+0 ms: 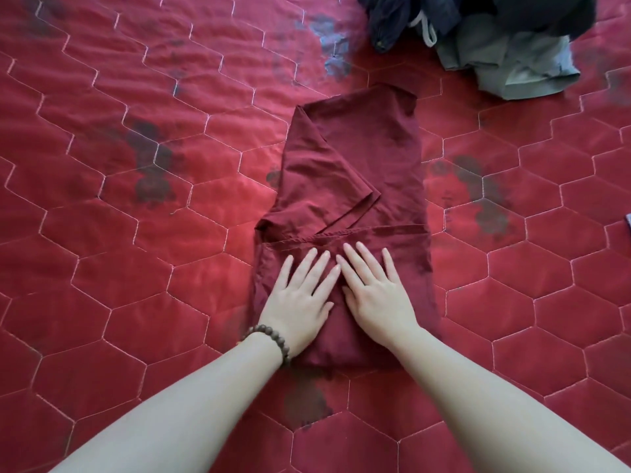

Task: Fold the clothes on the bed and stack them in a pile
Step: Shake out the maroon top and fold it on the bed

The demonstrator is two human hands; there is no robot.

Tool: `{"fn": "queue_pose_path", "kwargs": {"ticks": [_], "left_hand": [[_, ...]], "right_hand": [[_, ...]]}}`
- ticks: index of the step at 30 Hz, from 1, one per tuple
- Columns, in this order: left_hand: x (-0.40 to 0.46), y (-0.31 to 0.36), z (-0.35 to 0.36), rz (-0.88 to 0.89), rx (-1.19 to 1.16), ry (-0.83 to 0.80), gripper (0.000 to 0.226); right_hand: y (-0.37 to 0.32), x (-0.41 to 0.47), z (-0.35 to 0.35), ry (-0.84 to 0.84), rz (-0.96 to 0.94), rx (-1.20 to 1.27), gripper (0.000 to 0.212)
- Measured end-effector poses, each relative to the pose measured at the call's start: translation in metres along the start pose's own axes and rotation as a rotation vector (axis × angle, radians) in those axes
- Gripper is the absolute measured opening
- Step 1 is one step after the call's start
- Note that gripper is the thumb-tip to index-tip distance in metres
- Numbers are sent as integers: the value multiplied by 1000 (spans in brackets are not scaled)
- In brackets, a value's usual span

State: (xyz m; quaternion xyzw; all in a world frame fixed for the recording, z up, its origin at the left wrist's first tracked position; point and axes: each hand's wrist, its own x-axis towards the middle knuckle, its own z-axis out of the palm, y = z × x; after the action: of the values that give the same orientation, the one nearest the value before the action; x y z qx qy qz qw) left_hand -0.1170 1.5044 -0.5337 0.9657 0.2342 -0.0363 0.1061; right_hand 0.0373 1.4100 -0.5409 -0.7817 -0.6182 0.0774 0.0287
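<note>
both hands, left (297, 295) & right (375, 291), flat open on maroon garment (355, 158); unfolded clothes (485, 35) cut off.

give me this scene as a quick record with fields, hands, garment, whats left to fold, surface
surface: red quilted bedspread with hexagon stitching and dark printed patches
garment in work: maroon garment, partly folded into a long narrow strip, sleeve folded across it
left hand: flat, palm down on the near end of the garment, fingers spread; beaded bracelet on the wrist
right hand: flat, palm down beside the left hand, holding nothing
still unfolded: heap of dark and grey clothes at the far right
folded pile: none in view
</note>
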Motion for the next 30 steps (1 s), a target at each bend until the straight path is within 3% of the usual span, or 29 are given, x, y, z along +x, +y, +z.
{"fn": "queue_pose_path", "kwargs": {"ticks": [3, 7, 10, 15, 19, 21, 25, 30], "left_hand": [[2, -18, 14, -93, 43, -79, 63], [-5, -35, 21, -64, 66, -90, 63], [-10, -45, 11, -36, 52, -95, 59], [-33, -68, -9, 13, -25, -59, 64], [-69, -75, -8, 347, 20, -135, 85], [-80, -67, -3, 449, 56, -188, 80], [-81, -53, 2, 412, 124, -108, 58], [-75, -40, -7, 318, 75, 31, 55]], "right_hand": [[20, -5, 8, -77, 215, -38, 60], [37, -34, 14, -77, 539, -9, 61], [35, -40, 11, -118, 606, 11, 59], [44, -52, -10, -74, 428, -18, 61], [58, -89, -21, -143, -55, -19, 74], [61, -105, -19, -227, -218, -69, 76], [59, -116, -16, -214, -253, -125, 66], [49, -111, -19, -139, -223, -157, 70]]}}
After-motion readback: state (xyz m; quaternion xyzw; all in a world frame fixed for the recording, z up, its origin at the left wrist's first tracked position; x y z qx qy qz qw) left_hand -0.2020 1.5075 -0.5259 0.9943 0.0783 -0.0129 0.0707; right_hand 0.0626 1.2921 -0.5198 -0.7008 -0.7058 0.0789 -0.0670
